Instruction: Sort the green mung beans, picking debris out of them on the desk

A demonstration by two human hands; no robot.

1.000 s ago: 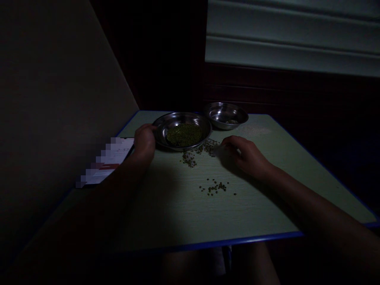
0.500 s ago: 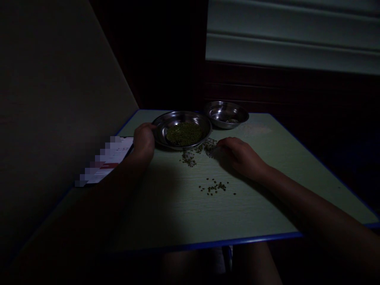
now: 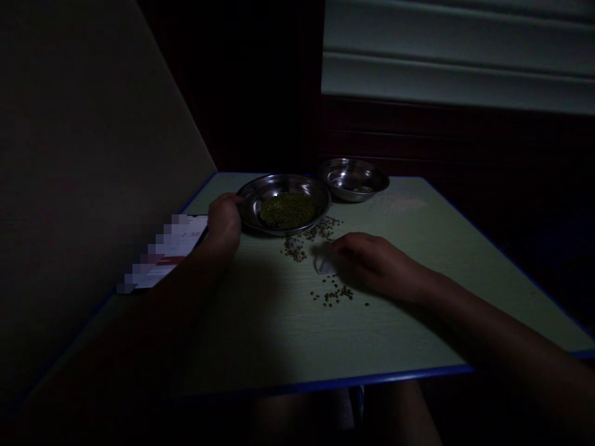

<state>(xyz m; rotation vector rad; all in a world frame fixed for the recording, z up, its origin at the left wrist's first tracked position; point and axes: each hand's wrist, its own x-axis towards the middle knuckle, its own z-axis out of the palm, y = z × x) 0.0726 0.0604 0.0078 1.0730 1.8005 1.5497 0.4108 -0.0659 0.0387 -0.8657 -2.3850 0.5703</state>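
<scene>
My left hand (image 3: 225,220) is closed on the left rim of a shiny metal bowl (image 3: 248,207), which holds a heap of green beans (image 3: 289,209). My right hand (image 3: 369,257) is over the table with its fingers pinched on a small, thin, see-through piece (image 3: 326,265). Its exact kind is too dark to make out. In front of the bowl lie loose beans mixed with white grains (image 3: 294,249). Just nearer than the see-through piece, a small group of beans (image 3: 338,293) is scattered on the table.
A second metal bowl (image 3: 348,192) with a little in its bottom stands behind at the right. Pale grains (image 3: 400,202) lie beside it. A partly blurred paper or screen (image 3: 174,255) is by my left forearm. The pale green table (image 3: 400,341) has a blue edge; the room is dark.
My right hand has come nearer to me, from the mixed beans and grains beside the bowl to just behind the small bean group. My left hand and the bowl have hardly moved.
</scene>
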